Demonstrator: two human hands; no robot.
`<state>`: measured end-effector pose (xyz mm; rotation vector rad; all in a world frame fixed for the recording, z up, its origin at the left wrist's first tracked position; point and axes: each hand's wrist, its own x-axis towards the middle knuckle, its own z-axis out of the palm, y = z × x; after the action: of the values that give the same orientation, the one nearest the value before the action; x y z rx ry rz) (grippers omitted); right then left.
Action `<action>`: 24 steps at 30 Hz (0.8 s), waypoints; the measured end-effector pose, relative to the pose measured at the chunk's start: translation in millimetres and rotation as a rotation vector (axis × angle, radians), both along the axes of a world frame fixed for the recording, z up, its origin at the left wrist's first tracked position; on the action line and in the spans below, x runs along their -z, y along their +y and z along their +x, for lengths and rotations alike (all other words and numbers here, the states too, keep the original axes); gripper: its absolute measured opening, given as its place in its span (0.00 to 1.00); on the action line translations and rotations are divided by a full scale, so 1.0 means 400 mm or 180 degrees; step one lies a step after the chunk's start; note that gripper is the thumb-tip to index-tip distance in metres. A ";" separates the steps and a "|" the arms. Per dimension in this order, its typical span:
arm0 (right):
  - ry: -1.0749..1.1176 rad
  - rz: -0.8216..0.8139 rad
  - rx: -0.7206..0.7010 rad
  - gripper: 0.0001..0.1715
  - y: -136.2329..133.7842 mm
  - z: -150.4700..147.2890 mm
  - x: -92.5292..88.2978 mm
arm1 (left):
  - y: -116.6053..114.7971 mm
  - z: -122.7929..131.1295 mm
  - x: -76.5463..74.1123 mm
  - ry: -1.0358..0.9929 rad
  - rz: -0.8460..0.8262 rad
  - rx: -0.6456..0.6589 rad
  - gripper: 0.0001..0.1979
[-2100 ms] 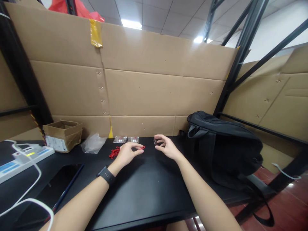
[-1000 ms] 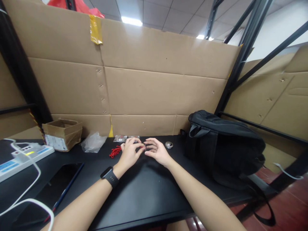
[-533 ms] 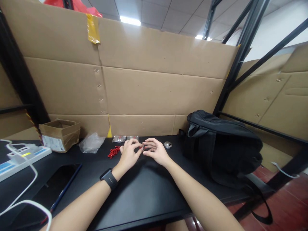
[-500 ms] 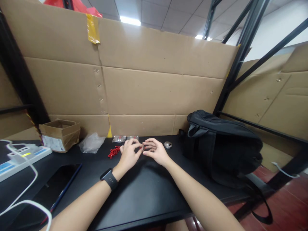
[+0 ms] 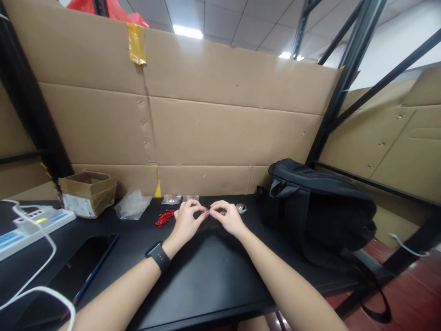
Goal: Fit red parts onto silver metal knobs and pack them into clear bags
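Observation:
Above the middle of the black table (image 5: pixel 206 271), my left hand (image 5: pixel 188 220) is closed, thumb and fingers pinching a small round piece with some red on it (image 5: pixel 206 212). Its exact kind is too small to make out. From the other side my right hand (image 5: pixel 229 217) is closed too, with its thumb and fingertips pressed together at the same piece. A heap of red cords (image 5: pixel 164 218) lies just left of my left hand. Behind the hands are small clear packets (image 5: pixel 171 199). A small silvery round tin or ring (image 5: pixel 241 208) sits right beyond my right hand.
A black backpack (image 5: pixel 320 211) stands at the right. Leftward are an open cardboard box (image 5: pixel 87 195), a crumpled clear plastic bag (image 5: pixel 133 205), a power strip (image 5: pixel 37 230) with white cables, and a dark tablet or phone (image 5: pixel 74 276). Cardboard panels (image 5: pixel 206 133) wall the back.
My right hand's fingers have closed from a loose curve into a pinch at the small round piece. My left hand keeps its hold. The view has shifted slightly.

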<state>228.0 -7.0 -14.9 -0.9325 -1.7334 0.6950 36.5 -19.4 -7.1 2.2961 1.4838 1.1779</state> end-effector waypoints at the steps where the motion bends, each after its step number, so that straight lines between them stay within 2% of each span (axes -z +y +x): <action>1: -0.0090 0.0020 0.0055 0.11 0.001 0.000 0.001 | 0.001 0.000 0.001 0.0044 -0.0005 0.0009 0.09; 5: -0.0513 0.0128 0.0292 0.06 0.006 0.004 0.004 | 0.009 -0.007 0.011 0.0379 -0.0101 -0.0062 0.09; 8: -0.1015 0.0447 0.0572 0.04 0.007 0.015 0.004 | 0.013 -0.018 0.015 0.0577 -0.0188 -0.0071 0.17; 10: -0.1322 0.0584 0.0668 0.05 0.008 0.024 0.005 | 0.011 -0.022 0.015 0.0710 -0.0113 0.0258 0.22; 13: -0.1614 0.0592 0.0707 0.05 0.011 0.032 0.008 | 0.004 -0.021 0.017 0.0980 0.0101 0.0986 0.27; 16: -0.1706 0.0599 0.0713 0.06 0.016 0.036 0.012 | 0.006 -0.017 0.031 0.1194 0.0096 0.1253 0.31; 21: -0.1655 0.0668 0.0743 0.05 0.028 0.045 0.023 | 0.017 -0.020 0.064 0.1304 -0.0100 0.1219 0.30; 24: -0.1693 0.0588 0.0743 0.04 0.037 0.053 0.028 | 0.017 -0.023 0.061 0.1253 -0.0065 0.1278 0.25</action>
<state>249.0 7.9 -26.0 -1.2382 -2.0575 0.1296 27.4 -12.6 -31.5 2.7486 1.0388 0.6269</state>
